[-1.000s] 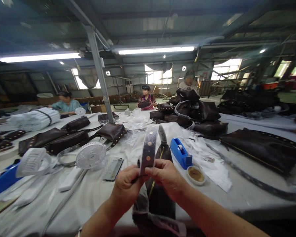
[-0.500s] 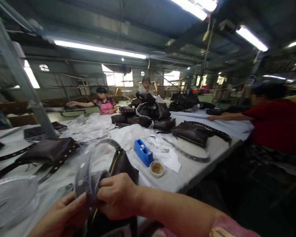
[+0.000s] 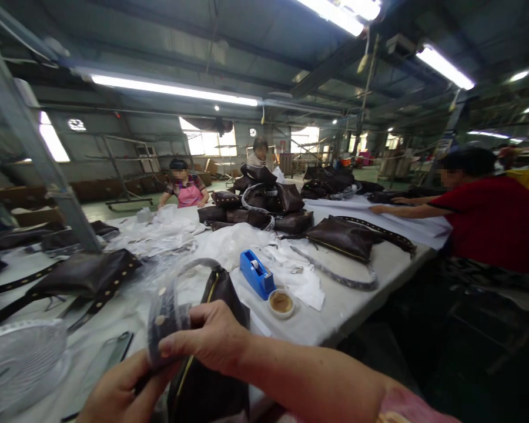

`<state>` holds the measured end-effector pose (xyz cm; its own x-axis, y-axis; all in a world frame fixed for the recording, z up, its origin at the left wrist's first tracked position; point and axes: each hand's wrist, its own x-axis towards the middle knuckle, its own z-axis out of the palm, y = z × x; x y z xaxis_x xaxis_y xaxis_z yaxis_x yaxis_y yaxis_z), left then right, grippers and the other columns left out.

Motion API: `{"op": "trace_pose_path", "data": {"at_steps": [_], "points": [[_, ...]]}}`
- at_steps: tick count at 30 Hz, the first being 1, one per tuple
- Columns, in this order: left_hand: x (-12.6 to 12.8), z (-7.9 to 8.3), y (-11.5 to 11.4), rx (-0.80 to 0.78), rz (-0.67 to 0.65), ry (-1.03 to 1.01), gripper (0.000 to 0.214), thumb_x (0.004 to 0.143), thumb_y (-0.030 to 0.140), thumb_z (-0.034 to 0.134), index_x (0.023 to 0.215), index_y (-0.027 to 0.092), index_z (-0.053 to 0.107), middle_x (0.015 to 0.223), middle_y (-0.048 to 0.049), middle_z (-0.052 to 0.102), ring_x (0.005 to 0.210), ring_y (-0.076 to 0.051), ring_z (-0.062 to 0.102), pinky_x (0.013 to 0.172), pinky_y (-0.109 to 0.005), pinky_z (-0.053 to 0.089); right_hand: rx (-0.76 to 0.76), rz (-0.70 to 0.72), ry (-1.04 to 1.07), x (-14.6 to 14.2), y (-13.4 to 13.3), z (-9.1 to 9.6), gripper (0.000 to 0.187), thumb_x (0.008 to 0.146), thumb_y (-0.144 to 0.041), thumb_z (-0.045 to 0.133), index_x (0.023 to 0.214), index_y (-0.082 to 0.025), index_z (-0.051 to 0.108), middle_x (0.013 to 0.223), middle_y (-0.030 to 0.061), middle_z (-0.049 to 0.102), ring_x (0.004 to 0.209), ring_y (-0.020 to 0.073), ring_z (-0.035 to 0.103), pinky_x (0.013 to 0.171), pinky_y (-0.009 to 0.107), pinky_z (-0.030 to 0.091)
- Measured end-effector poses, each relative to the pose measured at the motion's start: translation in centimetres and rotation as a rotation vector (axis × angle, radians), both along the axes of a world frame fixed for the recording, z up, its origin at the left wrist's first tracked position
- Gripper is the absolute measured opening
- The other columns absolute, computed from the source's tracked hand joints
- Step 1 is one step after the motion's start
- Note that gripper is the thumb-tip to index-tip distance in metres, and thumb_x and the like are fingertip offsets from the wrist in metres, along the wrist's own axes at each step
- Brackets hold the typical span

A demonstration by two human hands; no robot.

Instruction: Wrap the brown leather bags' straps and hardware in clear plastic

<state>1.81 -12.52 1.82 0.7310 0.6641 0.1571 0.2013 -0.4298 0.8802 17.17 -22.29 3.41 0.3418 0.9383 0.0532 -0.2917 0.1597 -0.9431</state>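
Note:
A dark brown handbag (image 3: 211, 370) with a yellow zipper stands at the near table edge, right by my hands. Its studded strap (image 3: 161, 320), wrapped in clear plastic film, loops up and over to the bag's top corner. My right hand (image 3: 207, 338) is closed on the wrapped strap, thumb pressed on its face. Lower down, my left hand (image 3: 130, 382) pinches the strap's lower part. A blue tape dispenser (image 3: 256, 274) and a small round tub (image 3: 281, 302) of brownish stuff lie just beyond the bag.
Brown handbags (image 3: 255, 214) are heaped mid-table, with white wrapping sheets (image 3: 233, 241) around. To the left are a studded bag (image 3: 86, 273), a white fan (image 3: 22, 358), a phone-like glass slab (image 3: 101, 364) and a metal post (image 3: 48, 147). Co-workers sit across and at right (image 3: 494, 217).
My right hand has shifted from gripping the strap's inner side to pressing its thumb on the face. My left hand has moved slightly right. The pink-aproned co-worker's outstretched arm has come down.

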Motion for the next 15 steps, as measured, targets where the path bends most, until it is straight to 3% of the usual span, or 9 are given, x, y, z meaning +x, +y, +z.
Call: {"op": "trace_pose_path", "data": {"at_steps": [2,4,6,9,11,13,15], "points": [[-0.3,1.2,0.1,-0.295,-0.136,0.004,0.036,0.067,0.051,0.083,0.083,0.019,0.074,0.068,-0.001,0.063,0.065,-0.015,0.059,0.062,-0.022,0.052,0.099,-0.022,-0.249,-0.1,-0.8,-0.2,0.021,0.063,-0.033,0.082,0.067,-0.015,0.071,0.063,-0.004,0.057,0.06,0.0107,0.048,0.059,0.024,0.041],[-0.3,2.2,0.3,-0.639,-0.19,-0.129,0.045,0.07,0.059,0.079,0.071,0.015,0.065,0.055,0.0044,0.043,0.047,-0.006,0.034,0.043,-0.015,0.033,0.226,-0.044,-0.553,0.2,-1.3,-0.5,0.017,0.071,-0.028,0.078,0.065,-0.015,0.068,0.066,-0.0022,0.057,0.063,0.0117,0.05,0.062,0.024,0.042],[0.1,2.5,0.5,-0.868,-0.212,-0.184,0.045,0.068,0.052,0.084,0.07,0.014,0.06,0.056,0.0081,0.033,0.046,-0.003,0.018,0.042,-0.014,0.02,0.324,-0.04,-0.781,0.5,-1.4,-1.1,0.014,0.077,-0.024,0.072,0.068,-0.016,0.067,0.073,0.0004,0.061,0.068,0.0131,0.054,0.066,0.025,0.044],[0.9,2.1,0.5,-0.909,-0.173,-0.207,0.044,0.066,0.047,0.086,0.07,0.015,0.056,0.055,0.0098,0.028,0.046,-0.002,0.013,0.043,-0.016,0.014,0.372,-0.043,-1.021,0.9,-1.1,-2.0,0.008,0.084,-0.022,0.065,0.079,-0.017,0.068,0.085,0.0052,0.065,0.077,0.0169,0.059,0.071,0.027,0.045],[1.2,1.8,0.3,-0.86,-0.15,-0.22,0.042,0.067,0.046,0.085,0.073,0.014,0.059,0.056,0.0084,0.034,0.046,-0.002,0.016,0.043,-0.018,0.013,0.373,-0.023,-1.052,1.1,-1.1,-2.2,0.008,0.083,-0.022,0.065,0.087,-0.017,0.07,0.094,0.0078,0.066,0.086,0.0206,0.06,0.076,0.031,0.046],[1.1,1.7,0.0,-0.793,-0.136,-0.225,0.04,0.069,0.045,0.083,0.075,0.012,0.063,0.057,0.0053,0.043,0.045,-0.002,0.02,0.043,-0.019,0.013,0.33,0.076,-0.863,1.2,-1.2,-2.1,0.014,0.083,-0.026,0.067,0.094,-0.018,0.071,0.096,0.0074,0.066,0.09,0.0216,0.06,0.079,0.032,0.046],[0.8,1.7,-0.5,-0.713,-0.129,-0.224,0.035,0.07,0.041,0.084,0.075,0.01,0.068,0.061,0.0003,0.054,0.047,-0.004,0.03,0.045,-0.02,0.02,0.197,0.205,-0.47,1.2,-1.1,-1.8,0.026,0.083,-0.041,0.069,0.092,-0.017,0.071,0.08,0.0037,0.063,0.072,0.016,0.057,0.067,0.027,0.045]]}}
